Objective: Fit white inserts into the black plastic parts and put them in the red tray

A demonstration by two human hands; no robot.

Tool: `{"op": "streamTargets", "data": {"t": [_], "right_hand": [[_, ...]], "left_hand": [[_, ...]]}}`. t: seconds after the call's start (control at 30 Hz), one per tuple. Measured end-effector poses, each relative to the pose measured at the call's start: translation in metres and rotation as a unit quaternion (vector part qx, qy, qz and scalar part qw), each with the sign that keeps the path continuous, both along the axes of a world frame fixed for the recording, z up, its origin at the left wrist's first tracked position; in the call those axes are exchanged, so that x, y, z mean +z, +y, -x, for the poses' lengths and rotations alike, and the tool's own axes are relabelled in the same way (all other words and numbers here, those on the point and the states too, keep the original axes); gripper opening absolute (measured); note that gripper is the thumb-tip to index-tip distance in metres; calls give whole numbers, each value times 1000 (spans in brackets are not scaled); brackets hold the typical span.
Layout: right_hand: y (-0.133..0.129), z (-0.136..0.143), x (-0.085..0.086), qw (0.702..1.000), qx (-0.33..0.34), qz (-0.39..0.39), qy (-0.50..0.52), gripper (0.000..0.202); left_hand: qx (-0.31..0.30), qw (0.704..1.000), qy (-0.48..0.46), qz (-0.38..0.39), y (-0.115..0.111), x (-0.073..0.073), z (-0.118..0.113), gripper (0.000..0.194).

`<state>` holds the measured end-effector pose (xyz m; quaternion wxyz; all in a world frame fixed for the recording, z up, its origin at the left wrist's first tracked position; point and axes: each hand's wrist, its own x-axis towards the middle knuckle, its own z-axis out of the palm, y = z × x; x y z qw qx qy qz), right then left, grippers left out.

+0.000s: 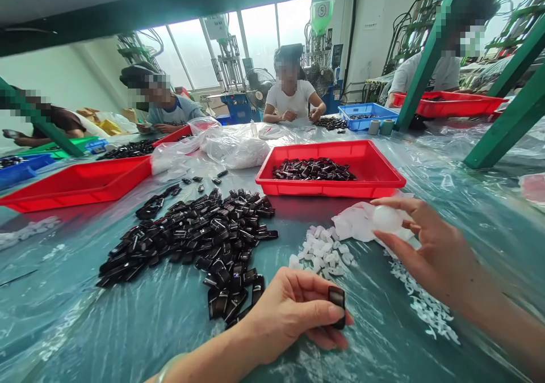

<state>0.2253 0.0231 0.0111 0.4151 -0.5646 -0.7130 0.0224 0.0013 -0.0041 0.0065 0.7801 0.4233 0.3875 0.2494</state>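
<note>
One black piece (336,307) is gripped upright in your left hand (293,312), pretty much front and center. Your right hand (438,252) has a round white thing (384,219) pinched between thumb and fingers, with thin white scraps (426,301) strewn on the surface (374,337) below. Just past your left hand there's a little white pile (324,251), plus a big black heap (204,230) off to its left. Behind those sits a red tray (330,189) partly filled with black pieces, then people working across from you.
</note>
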Motion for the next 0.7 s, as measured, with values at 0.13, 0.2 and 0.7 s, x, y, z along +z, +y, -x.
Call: {"op": "streamTargets", "data": {"t": [0.13, 0.2, 0.7], "right_hand": [[-11, 16, -1, 977, 158, -87, -115, 37], [-13, 19, -4, 966, 198, -99, -134, 41], [-28, 23, 4, 936, 222, -162, -219, 29]], "left_hand": [[-8, 1000, 2, -4, 0, -1, 0, 18], [-12, 1000, 12, -7, 1, -2, -1, 18], [-43, 998, 51, -10, 2, -5, 0, 23]]}}
